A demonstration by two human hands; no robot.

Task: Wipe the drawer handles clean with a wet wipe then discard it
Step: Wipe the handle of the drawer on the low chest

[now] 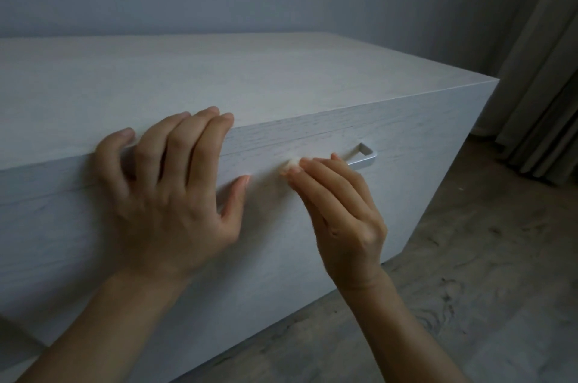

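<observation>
Head view shows the wet wipe [290, 164] bunched into a small pale wad and pinched at the fingertips of the right hand [344, 220]. It is pressed against the drawer front [406, 195], along the line of the drawer handle [364, 159].

Only the right end of the handle shows: a slim silver bar with a squared return. The rest is hidden behind the hands.

The left hand [175, 188] lies spread over the top front edge of the drawer unit [219, 76]. Its fingers rest on the top, its thumb lies against the drawer front, and it holds nothing.

Handling assessment:
- The wipe is judged soft, light, limp and damp, so it is liable to slip or unfold if gripped loosely. A fingertip pinch with the wad folded round the bar appears most suitable.
- The handle looks rigid and smooth, and the gap behind it looks narrow.

Surroundings: a curtain [544, 85] hangs to the right, well apart from the work, and a grey patterned floor [469, 288] lies below.

Obstructions: the left hand covers part of the handle's run. No bin is in view for disposal.
</observation>
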